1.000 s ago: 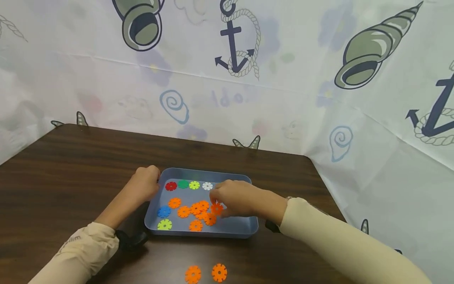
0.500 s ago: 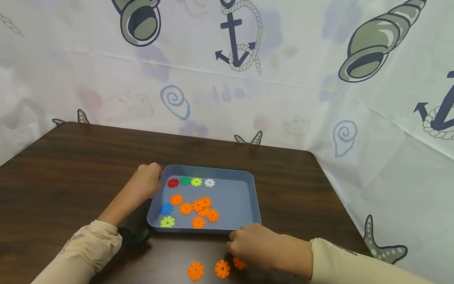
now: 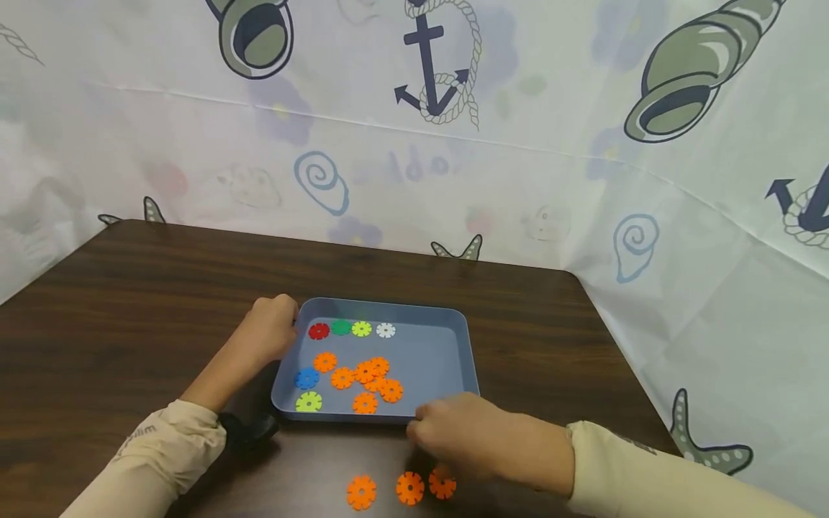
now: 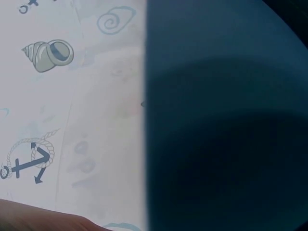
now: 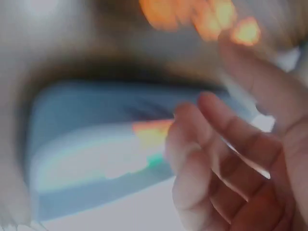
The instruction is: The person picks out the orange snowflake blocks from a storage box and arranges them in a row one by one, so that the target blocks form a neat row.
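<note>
A blue-grey tray (image 3: pixel 432 351) lies on the table, and my left hand (image 3: pixel 268 327) grips its left rim, fingers partly hidden. Inside are several orange notched plastic discs (image 3: pixel 365 403), some overlapping. A blue disc (image 3: pixel 307 378) and a yellow-green disc (image 3: pixel 309 401) lie at the left. Red (image 3: pixel 319 331), green, yellow-green and white discs line the far side. My right hand (image 3: pixel 461 435) hovers by the tray's front right corner, thumb and fingers apart and holding nothing in the right wrist view. Just below it is an orange disc (image 3: pixel 442 484), rightmost of three on the table.
The dark wooden table (image 3: pixel 181 288) extends behind and left of the tray. A white printed curtain (image 3: pixel 531 180) hangs behind and to the right of it. A black strap piece (image 3: pixel 249 432) sits at my left wrist, close to the tray's front left corner.
My right hand has carried an orange disc from the tray to the table, set it right of the two others and let go. My left hand stays at the rim.
</note>
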The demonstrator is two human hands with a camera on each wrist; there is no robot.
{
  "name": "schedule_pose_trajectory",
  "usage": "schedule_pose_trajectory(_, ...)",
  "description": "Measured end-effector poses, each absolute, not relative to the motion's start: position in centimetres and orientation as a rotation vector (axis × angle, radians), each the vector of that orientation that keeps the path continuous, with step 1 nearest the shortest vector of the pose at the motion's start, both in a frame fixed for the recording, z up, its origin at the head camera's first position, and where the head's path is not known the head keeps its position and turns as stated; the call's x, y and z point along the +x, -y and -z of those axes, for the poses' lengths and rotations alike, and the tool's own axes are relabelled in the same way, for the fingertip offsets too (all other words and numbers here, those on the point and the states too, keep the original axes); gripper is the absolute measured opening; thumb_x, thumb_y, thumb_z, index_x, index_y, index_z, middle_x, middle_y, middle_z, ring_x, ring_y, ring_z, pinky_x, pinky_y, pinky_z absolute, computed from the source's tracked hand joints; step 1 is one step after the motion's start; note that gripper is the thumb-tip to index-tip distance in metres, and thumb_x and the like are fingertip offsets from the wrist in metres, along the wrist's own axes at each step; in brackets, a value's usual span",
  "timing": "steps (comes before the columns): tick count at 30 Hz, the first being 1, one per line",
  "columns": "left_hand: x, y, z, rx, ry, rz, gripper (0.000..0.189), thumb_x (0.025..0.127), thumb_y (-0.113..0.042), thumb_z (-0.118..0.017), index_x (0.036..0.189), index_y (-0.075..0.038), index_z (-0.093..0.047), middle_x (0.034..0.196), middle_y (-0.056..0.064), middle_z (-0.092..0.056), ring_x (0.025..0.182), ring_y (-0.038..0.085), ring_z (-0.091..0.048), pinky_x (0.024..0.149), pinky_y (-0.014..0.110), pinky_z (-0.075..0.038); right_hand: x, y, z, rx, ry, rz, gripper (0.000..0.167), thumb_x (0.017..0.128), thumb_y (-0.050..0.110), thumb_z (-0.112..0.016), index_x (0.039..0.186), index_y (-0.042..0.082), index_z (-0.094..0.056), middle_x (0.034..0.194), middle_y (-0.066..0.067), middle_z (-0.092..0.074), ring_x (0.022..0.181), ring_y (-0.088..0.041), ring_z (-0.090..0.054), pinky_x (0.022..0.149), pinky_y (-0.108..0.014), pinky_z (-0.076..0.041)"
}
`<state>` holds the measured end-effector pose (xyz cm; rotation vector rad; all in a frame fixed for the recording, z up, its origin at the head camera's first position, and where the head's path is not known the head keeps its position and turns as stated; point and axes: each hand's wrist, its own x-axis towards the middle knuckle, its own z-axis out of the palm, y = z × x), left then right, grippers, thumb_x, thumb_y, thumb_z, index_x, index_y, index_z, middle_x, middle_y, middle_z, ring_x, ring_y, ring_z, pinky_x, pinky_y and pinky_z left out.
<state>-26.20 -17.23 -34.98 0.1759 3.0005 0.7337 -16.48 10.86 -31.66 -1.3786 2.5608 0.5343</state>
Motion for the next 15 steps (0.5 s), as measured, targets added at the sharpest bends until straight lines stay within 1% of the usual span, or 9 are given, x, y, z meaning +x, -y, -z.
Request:
schedule_pose_trajectory(3,-26.2,17.1,34.9,0.171,-3.001,-0.733,0.027,0.090,0.004,-0.061,0.112,0.020,-0.062,0.103,0.035,-0.066,0.072,0.032,-0.068,0.059,0.038,-0.061,-18.2,-9.8,29.7,-1.322,-2.664,-0.483,0.030,0.082,0.035,-0.082,0.104,0.017,-0.070,0.089,0.006,-0.062,0.071,-0.006,-0.058,0.055,-0.020,-0.051)
schedule_pose_trajectory(4,-26.3,17.1,34.9,0.167,-3.000,-0.732,0.027,0.091,0.003,-0.061,0.112,0.020,-0.062,0.103,0.035,-0.065,0.072,0.032,-0.068,0.060,0.038,-0.061,-19.0,-9.4,29.3,-1.294,-2.689,-0.446,0.030,0.084,0.033,-0.081,0.105,0.015,-0.070,0.091,0.004,-0.064,0.073,-0.007,-0.059,0.056,-0.020,-0.052)
schedule_pose_trajectory(6,-26.2,17.1,34.9,0.158,-2.994,-0.728,0.028,0.091,0.003,-0.060,0.113,0.020,-0.062,0.105,0.035,-0.065,0.073,0.032,-0.068,0.060,0.038,-0.061,-20.6,-8.6,29.2,-1.228,-2.716,-0.358,0.030,0.086,0.031,-0.080,0.107,0.013,-0.070,0.095,0.002,-0.066,0.076,-0.009,-0.061,0.060,-0.020,-0.052)
schedule_pose_trajectory(8,-26.2,17.1,34.9,0.155,-2.989,-0.719,0.028,0.091,0.003,-0.060,0.113,0.020,-0.062,0.106,0.036,-0.065,0.073,0.033,-0.068,0.060,0.038,-0.061,-22.1,-7.9,29.9,-1.180,-2.713,-0.328,0.034,0.086,0.033,-0.079,0.110,0.012,-0.070,0.096,0.002,-0.067,0.077,-0.008,-0.060,0.062,-0.020,-0.051)
schedule_pose_trajectory(11,-26.2,17.3,35.0,0.155,-2.986,-0.708,0.028,0.091,0.003,-0.061,0.113,0.020,-0.062,0.105,0.036,-0.064,0.073,0.033,-0.068,0.059,0.038,-0.060,-23.5,-6.9,31.6,-1.116,-2.688,-0.334,0.034,0.087,0.039,-0.077,0.106,0.012,-0.071,0.088,0.004,-0.066,0.072,-0.007,-0.056,0.058,-0.019,-0.050)
schedule_pose_trajectory(15,-26.3,17.1,34.9,0.157,-2.986,-0.717,0.029,0.091,0.004,-0.061,0.114,0.020,-0.061,0.107,0.037,-0.064,0.074,0.033,-0.069,0.060,0.038,-0.061,-24.2,-6.2,33.4,-1.058,-2.665,-0.415,0.029,0.088,0.041,-0.074,0.093,0.013,-0.069,0.076,0.003,-0.058,0.063,-0.009,-0.053,0.052,-0.021,-0.048)
